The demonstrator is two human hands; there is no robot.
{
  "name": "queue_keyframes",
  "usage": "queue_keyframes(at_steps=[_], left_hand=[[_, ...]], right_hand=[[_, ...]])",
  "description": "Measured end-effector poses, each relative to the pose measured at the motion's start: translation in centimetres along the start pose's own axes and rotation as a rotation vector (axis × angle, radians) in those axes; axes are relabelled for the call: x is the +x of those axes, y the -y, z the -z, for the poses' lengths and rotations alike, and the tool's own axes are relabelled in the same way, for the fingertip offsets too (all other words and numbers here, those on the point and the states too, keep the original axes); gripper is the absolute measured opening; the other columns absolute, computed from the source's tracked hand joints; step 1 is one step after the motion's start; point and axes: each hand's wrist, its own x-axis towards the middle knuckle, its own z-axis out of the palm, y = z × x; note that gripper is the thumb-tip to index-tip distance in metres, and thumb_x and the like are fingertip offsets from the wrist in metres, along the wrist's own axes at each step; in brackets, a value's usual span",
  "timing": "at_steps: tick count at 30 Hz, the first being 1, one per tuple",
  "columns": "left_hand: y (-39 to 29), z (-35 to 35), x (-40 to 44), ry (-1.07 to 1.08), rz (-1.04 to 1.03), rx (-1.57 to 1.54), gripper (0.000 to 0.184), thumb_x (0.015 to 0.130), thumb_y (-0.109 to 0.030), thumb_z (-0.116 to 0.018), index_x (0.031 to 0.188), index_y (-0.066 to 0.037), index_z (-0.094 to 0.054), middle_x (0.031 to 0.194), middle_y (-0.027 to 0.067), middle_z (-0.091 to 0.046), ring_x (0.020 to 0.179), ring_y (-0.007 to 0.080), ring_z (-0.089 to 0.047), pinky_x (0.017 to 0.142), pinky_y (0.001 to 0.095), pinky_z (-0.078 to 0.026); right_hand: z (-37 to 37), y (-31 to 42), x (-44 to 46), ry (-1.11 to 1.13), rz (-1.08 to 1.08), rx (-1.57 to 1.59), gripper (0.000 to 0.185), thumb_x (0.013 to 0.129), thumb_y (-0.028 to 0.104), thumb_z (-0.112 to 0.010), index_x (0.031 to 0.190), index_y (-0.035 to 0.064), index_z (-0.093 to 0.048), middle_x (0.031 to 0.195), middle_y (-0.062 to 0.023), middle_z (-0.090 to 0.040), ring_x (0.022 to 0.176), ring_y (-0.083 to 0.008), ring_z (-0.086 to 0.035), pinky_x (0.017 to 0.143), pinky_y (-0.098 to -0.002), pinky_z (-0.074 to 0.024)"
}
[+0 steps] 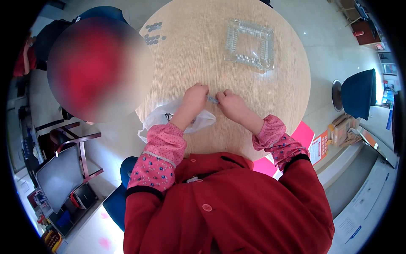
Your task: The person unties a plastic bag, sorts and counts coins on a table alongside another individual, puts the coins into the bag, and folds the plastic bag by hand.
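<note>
Above the round table, my left hand (195, 100) and my right hand (233, 106) are close together, both with curled fingers. A small, shiny grey-blue piece (212, 100) spans the gap between them, pinched at its ends; its kind is too small to make out. Beneath my left forearm lies a crumpled white plastic bag (204, 120) with something dark partly showing inside. Flat grey discs that look like coins (153, 39) lie in small groups at the table's far left. A square glass ashtray (266, 43) sits at the far right.
The wooden table (186, 55) has a curved edge. A person (95, 67), blurred, is at its left side. A blue chair (358, 95) stands off to the right, and a grey-seated chair (61, 178) is at the left. Pink stools (302, 134) sit by the table's near right.
</note>
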Motion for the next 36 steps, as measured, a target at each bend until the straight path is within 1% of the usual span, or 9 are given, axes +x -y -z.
queue_keyframes(at_steps=[12,14,20,24,26,30,33,35,36], left_hand=[[-2.3,-0.5,-1.0,-0.045,0.044,0.037,0.018,0.075,0.002,-0.052,0.091,-0.004,-0.059,0.088,0.0181,-0.057,0.082,0.0366,-0.058,0.072,0.0433,-0.048],[-2.1,-0.9,-0.9,-0.083,0.101,-0.018,0.018,0.075,0.002,-0.051,0.090,-0.003,-0.059,0.086,0.0195,-0.057,0.083,0.0375,-0.058,0.071,0.0439,-0.048],[-0.9,-1.4,-0.8,-0.127,0.020,-0.033,0.010,0.072,0.001,-0.056,0.081,0.001,-0.056,0.082,0.0218,-0.058,0.080,0.0388,-0.059,0.069,0.0456,-0.048],[-0.1,-1.8,-0.2,-0.098,0.056,-0.041,0.007,0.071,0.000,-0.057,0.077,0.000,-0.058,0.081,0.0210,-0.058,0.080,0.0387,-0.059,0.069,0.0446,-0.049],[0.6,-1.6,-0.1,-0.053,-0.067,-0.021,0.008,0.070,-0.001,-0.058,0.077,-0.002,-0.061,0.081,0.0192,-0.061,0.078,0.0368,-0.060,0.068,0.0425,-0.049],[2.0,1.2,0.6,0.146,-0.051,-0.206,0.012,0.069,-0.009,-0.063,0.079,-0.002,-0.062,0.076,0.0148,-0.062,0.072,0.0304,-0.061,0.065,0.0374,-0.049],[0.5,5.8,-0.3,0.034,0.054,-0.501,0.014,0.073,-0.010,-0.066,0.085,-0.001,-0.063,0.071,0.0100,-0.062,0.066,0.0182,-0.060,0.063,0.0300,-0.048],[-0.5,8.0,-2.6,-0.057,0.081,-0.480,0.015,0.076,-0.011,-0.068,0.087,-0.002,-0.064,0.072,0.0079,-0.062,0.068,0.0143,-0.060,0.065,0.0286,-0.049],[-0.7,8.5,-3.9,-0.125,0.050,-0.446,0.015,0.077,-0.012,-0.068,0.088,-0.002,-0.065,0.074,0.0075,-0.063,0.068,0.0136,-0.060,0.066,0.0286,-0.049]], right_hand=[[-0.7,-0.8,-0.8,-0.100,0.051,0.156,0.014,0.078,0.007,-0.054,0.092,0.0037,-0.058,0.083,-0.0185,-0.059,0.073,-0.0364,-0.061,0.064,-0.0442,-0.0500],[0.3,-0.5,-1.0,-0.172,-0.082,0.310,0.015,0.079,0.007,-0.063,0.094,0.0047,-0.063,0.082,-0.0139,-0.061,0.071,-0.0276,-0.062,0.064,-0.0348,-0.0505],[2.6,2.9,-3.1,-0.256,-0.282,0.735,0.012,0.081,0.006,-0.065,0.093,0.0042,-0.063,0.081,-0.0093,-0.061,0.067,-0.0141,-0.059,0.062,-0.0264,-0.0482],[2.7,7.7,-3.5,-0.287,-0.056,0.593,0.013,0.083,0.005,-0.062,0.096,0.0039,-0.062,0.089,-0.0093,-0.062,0.070,-0.0204,-0.061,0.063,-0.0299,-0.0497],[2.2,9.3,-3.4,-0.222,0.170,0.556,0.016,0.084,0.005,-0.060,0.100,0.0037,-0.060,0.095,-0.0110,-0.060,0.077,-0.0283,-0.062,0.066,-0.0330,-0.0508],[-0.6,9.2,-2.7,-0.165,0.211,0.447,0.020,0.085,0.004,-0.058,0.104,0.0041,-0.058,0.098,-0.0138,-0.059,0.084,-0.0337,-0.060,0.070,-0.0352,-0.0507],[0.1,9.3,-3.2,-0.313,0.225,0.460,0.021,0.084,0.003,-0.058,0.105,0.0044,-0.059,0.097,-0.0141,-0.060,0.083,-0.0322,-0.061,0.070,-0.0352,-0.0505],[1.7,8.0,-4.4,-0.289,0.067,0.595,0.025,0.083,0.005,-0.057,0.107,0.0035,-0.057,0.101,-0.0158,-0.059,0.091,-0.0355,-0.058,0.077,-0.0392,-0.0487],[1.7,6.5,-5.0,-0.333,-0.051,0.482,0.024,0.083,0.006,-0.059,0.106,0.0039,-0.058,0.100,-0.0155,-0.059,0.090,-0.0353,-0.057,0.075,-0.0395,-0.0487]])
